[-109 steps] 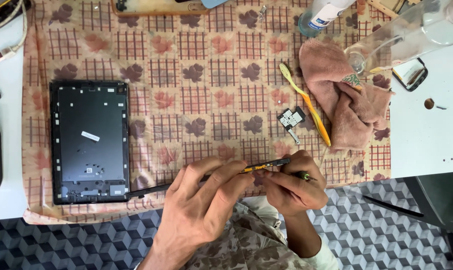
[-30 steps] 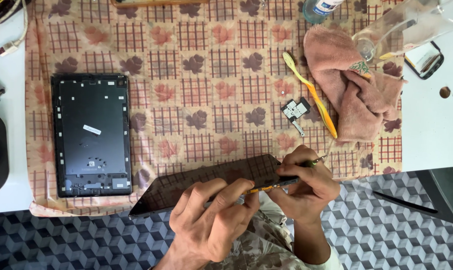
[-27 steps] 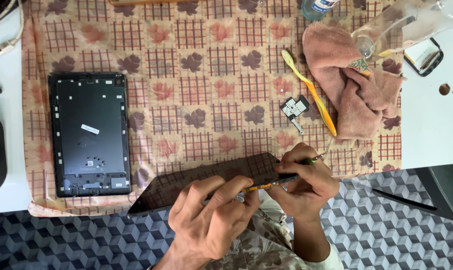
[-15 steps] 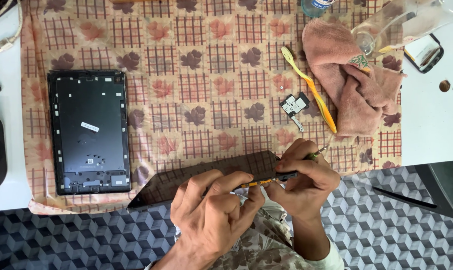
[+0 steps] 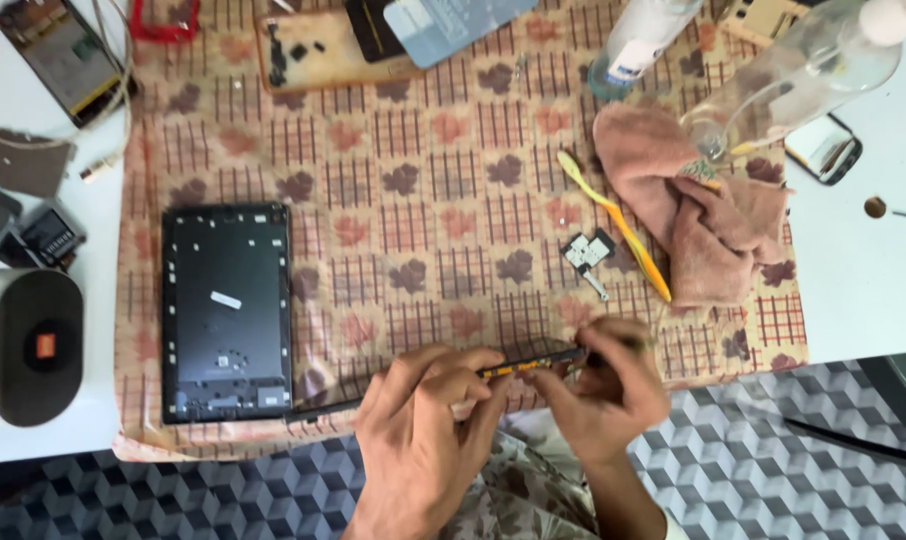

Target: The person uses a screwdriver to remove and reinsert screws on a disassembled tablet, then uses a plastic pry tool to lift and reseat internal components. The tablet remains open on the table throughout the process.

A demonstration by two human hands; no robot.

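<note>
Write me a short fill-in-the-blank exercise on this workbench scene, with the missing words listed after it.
1. The left hand and right hand hold a thin dark panel by its ____ edge.
2. The yellow toothbrush lies just left of the ____ cloth.
3. The open tablet shell lies on the patterned mat, to the ____ of both hands.

Missing words: near; pink; left

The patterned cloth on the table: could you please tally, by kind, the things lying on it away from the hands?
Tablet back shell: 1
Yellow toothbrush: 1
Pink rag: 1
Small black-and-white part: 1
Clear bottles: 2
Total: 6
</note>
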